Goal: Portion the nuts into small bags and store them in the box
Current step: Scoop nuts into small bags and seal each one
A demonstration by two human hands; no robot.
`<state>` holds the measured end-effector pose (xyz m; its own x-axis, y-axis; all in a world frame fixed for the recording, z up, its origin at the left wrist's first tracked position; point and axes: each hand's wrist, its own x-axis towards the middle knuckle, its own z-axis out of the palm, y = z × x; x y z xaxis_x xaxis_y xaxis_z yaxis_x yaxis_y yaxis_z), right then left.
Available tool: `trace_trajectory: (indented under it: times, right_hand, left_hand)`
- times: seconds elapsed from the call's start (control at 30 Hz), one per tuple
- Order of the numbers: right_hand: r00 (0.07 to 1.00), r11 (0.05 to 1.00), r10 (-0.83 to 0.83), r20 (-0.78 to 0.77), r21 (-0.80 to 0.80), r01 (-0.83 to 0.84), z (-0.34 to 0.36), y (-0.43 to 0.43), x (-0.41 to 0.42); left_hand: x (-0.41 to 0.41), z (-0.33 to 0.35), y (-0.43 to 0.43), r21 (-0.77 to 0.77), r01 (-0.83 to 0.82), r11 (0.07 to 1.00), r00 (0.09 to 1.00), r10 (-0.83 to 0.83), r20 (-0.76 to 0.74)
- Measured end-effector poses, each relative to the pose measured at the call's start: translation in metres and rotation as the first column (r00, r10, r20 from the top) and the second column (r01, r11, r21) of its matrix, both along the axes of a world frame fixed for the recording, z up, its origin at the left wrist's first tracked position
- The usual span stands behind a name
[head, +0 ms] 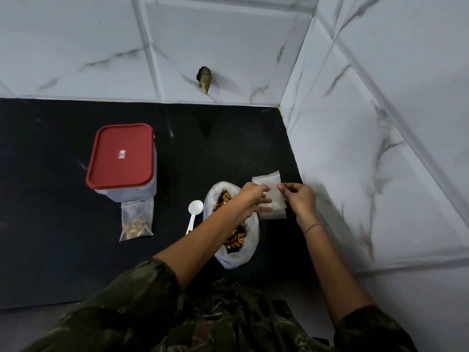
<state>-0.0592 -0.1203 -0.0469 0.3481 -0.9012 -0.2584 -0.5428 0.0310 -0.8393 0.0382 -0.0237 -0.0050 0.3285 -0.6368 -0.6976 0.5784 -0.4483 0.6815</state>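
Observation:
A stack of small clear empty bags (270,196) lies on the black counter near the right wall. My left hand (253,198) rests its fingers on the stack, and my right hand (298,198) pinches the top bag's right edge. Just left of them, under my left forearm, an open white bag of mixed nuts (232,224) lies on the counter. A white plastic spoon (194,214) lies beside it. A clear box with a red lid (121,161) stands shut at the left, and a small filled bag of nuts (137,219) lies in front of it.
The black counter (50,224) ends at a marble-tiled back wall and a side wall (380,174) close on the right. A dark fitting (204,78) juts from the back wall. The counter's front edge runs near my body.

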Motion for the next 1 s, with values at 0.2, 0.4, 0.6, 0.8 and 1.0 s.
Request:
trace_trajectory:
  times: [0.2,0.4,0.6,0.8,1.0]
  right_hand:
    - [0.992,0.999,0.001,0.126,0.045,-0.007,0.023,0.008,0.007]
    - [0.972,0.996,0.044,0.232,0.06,-0.06,0.046,0.028,0.015]
    - [0.958,0.979,0.201,0.203,-0.016,-0.202,0.06,0.049,0.031]
    - [0.914,0.946,0.324,0.245,-0.055,-0.321,0.093,0.061,0.032]
    - [0.831,0.802,0.551,-0.073,-0.228,-0.552,0.113,0.089,0.055]
  left_hand:
    - [0.029,0.009,0.014,-0.077,-0.128,0.989,0.98,0.138,0.143]
    - [0.047,0.005,0.04,-0.187,-0.153,0.97,0.908,0.213,0.361]
    - [0.054,0.009,0.064,-0.274,-0.084,0.958,0.834,0.218,0.507]
    - [0.074,0.015,0.093,-0.304,0.034,0.952,0.737,0.181,0.651]
    - [0.079,0.019,0.113,-0.294,0.173,0.94,0.675,0.104,0.731]
